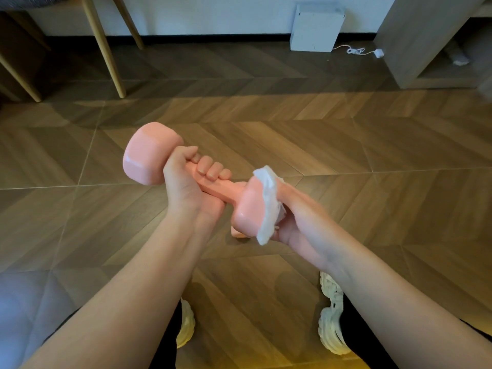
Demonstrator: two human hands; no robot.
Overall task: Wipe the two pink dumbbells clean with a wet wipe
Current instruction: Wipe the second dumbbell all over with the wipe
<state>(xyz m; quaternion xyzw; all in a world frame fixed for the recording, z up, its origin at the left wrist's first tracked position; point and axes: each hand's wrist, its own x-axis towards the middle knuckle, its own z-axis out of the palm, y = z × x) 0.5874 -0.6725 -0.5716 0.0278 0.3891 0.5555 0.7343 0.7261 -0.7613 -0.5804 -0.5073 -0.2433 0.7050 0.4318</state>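
Left fingers (210,169) curled tight round the handle of the pink dumbbell (149,158), thumb over the top, nails facing the camera. Left hand (186,185) sits at the far-left part of the handle, up against the far head. Right fingers (280,180) mostly hidden behind the wet wipe (268,206); only one tip shows past its upper edge. Right hand (300,225) cups the wipe against the end face of the near head, thumb at the wipe's lower edge. Wipe is white and bunched, and lies in a strip across that end face from top to bottom.

Dumbbell held in the air in front of the body, above the floor (346,145). It is tilted: far head up and to the left, near head lower and to the right. Both heads glossy. Small pink piece (237,233) shows just under the near head; cannot tell what it is.

Both forearms bare, coming in from the bottom corners. Two pale shoes (331,315) on the floor below the arms, dark trouser legs at the bottom edge. Floor is wood-look herringbone.

Far side, by the wall: white box (315,27) with a white cable (354,51) on the floor beside it. Light wooden legs (106,46) at upper left. Grey-brown cabinet (407,41) at upper right.
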